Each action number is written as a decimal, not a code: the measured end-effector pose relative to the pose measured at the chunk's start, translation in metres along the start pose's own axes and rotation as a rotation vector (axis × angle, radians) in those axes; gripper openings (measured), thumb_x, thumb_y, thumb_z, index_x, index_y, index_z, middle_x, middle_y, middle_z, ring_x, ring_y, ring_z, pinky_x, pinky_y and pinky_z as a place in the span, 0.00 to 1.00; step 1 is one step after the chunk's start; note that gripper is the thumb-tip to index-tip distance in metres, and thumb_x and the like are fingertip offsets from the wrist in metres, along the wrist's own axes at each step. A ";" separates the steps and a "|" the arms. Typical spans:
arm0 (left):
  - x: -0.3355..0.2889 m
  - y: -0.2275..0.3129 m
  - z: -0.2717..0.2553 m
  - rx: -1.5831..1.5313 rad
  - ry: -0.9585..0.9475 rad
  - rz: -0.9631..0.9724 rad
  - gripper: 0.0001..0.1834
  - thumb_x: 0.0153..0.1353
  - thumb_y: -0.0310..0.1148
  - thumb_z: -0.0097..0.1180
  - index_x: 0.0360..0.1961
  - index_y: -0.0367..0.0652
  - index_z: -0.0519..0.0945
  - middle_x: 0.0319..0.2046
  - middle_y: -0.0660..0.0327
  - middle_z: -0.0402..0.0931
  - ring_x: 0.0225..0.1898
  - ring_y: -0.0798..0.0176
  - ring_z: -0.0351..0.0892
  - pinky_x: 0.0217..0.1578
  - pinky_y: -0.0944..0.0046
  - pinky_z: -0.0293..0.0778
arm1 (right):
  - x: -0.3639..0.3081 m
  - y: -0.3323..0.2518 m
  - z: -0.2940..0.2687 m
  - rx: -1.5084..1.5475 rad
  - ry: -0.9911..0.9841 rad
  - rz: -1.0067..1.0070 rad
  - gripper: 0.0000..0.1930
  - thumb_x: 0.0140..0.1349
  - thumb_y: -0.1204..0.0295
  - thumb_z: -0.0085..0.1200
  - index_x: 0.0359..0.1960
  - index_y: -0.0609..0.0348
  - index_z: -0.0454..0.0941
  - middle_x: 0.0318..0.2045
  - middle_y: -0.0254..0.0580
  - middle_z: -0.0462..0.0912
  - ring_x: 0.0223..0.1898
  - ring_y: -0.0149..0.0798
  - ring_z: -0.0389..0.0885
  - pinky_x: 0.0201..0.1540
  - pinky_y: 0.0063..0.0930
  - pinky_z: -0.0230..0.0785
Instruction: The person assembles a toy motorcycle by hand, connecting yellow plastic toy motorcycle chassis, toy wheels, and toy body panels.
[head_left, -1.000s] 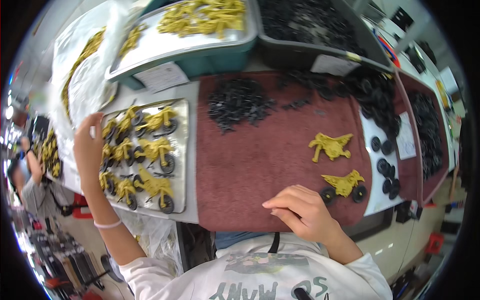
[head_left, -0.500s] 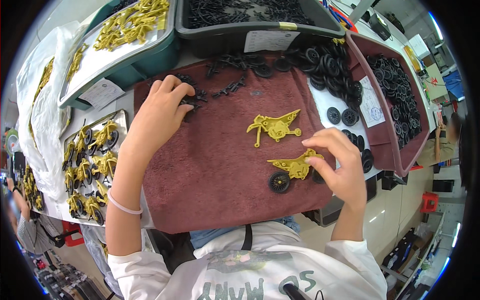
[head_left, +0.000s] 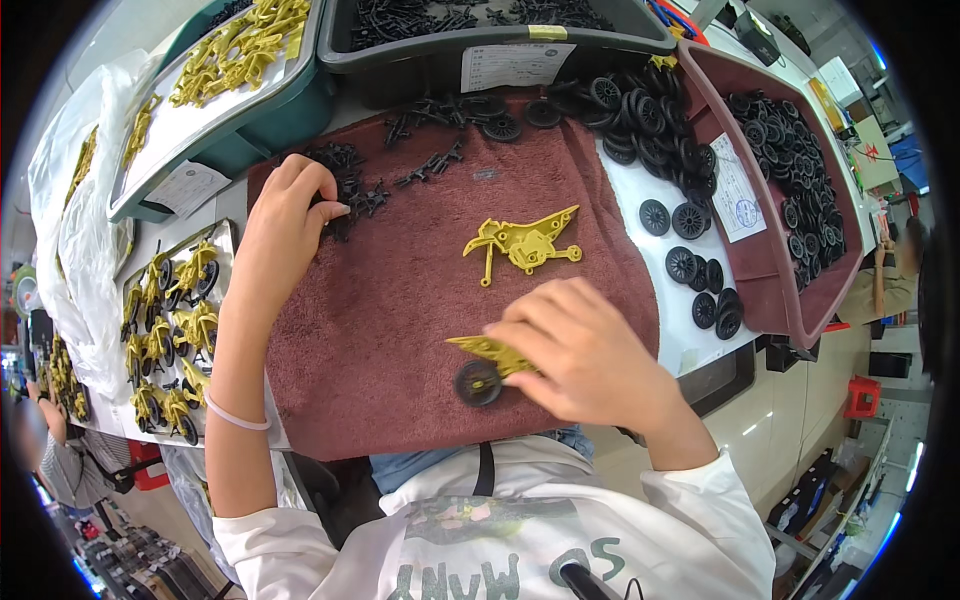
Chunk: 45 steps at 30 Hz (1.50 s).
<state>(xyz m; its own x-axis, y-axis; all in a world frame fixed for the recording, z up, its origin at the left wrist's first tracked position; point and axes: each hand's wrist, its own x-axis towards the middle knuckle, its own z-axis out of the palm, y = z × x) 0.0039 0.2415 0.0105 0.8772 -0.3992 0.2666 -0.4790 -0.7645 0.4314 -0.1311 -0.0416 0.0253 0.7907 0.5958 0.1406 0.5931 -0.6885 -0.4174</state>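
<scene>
White desk (head_left: 238, 206) shows in a narrow strip along the left edge of the maroon towel (head_left: 370, 340), which leaves you a wide bare stretch across its lower left. Past the towel's far edge stand a teal bin (head_left: 268, 118) and a dark grey bin (head_left: 405, 72); loose black wheels (head_left: 689, 220) and a maroon bin (head_left: 745, 248) hem in its right side. Near the towel's front edge, your right hand (head_left: 575, 350) has its fingers closed on a yellow motorcycle half (head_left: 492, 352), black wheel (head_left: 478, 384) at the left end; motion blurs the grip, and your hand hides the right end. Your left hand (head_left: 278, 225), fingers bent nearly together, touches the small black parts (head_left: 350, 190) at the towel's far left corner; you cannot tell whether they hold one.
</scene>
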 end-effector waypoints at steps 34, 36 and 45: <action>-0.191 0.093 -0.004 -1.405 0.341 -0.623 0.08 0.69 0.25 0.51 0.37 0.32 0.67 0.24 0.45 0.80 0.22 0.55 0.84 0.24 0.61 0.85 | 0.050 0.013 -0.027 0.626 0.132 0.178 0.05 0.54 0.79 0.63 0.31 0.66 0.80 0.28 0.40 0.84 0.29 0.29 0.82 0.32 0.21 0.70; -0.197 0.101 0.003 -1.439 0.335 -0.646 0.07 0.69 0.22 0.50 0.42 0.28 0.69 0.25 0.43 0.81 0.27 0.52 0.86 0.28 0.59 0.87 | 0.028 0.001 -0.011 0.714 0.155 0.340 0.07 0.59 0.82 0.61 0.39 0.65 0.83 0.33 0.39 0.85 0.32 0.27 0.82 0.35 0.18 0.73; -0.205 0.117 0.026 -0.809 0.102 -0.347 0.06 0.57 0.22 0.64 0.33 0.30 0.80 0.33 0.51 0.85 0.31 0.57 0.87 0.31 0.65 0.82 | -0.009 -0.025 0.042 1.138 0.351 0.436 0.08 0.61 0.85 0.59 0.41 0.71 0.81 0.38 0.45 0.84 0.40 0.31 0.82 0.45 0.21 0.75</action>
<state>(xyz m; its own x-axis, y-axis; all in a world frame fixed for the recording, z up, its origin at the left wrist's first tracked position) -0.2317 0.2207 -0.0160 0.9887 -0.1343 0.0661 -0.0956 -0.2264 0.9693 -0.1595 -0.0126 -0.0031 0.9878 0.1487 -0.0459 -0.0535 0.0477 -0.9974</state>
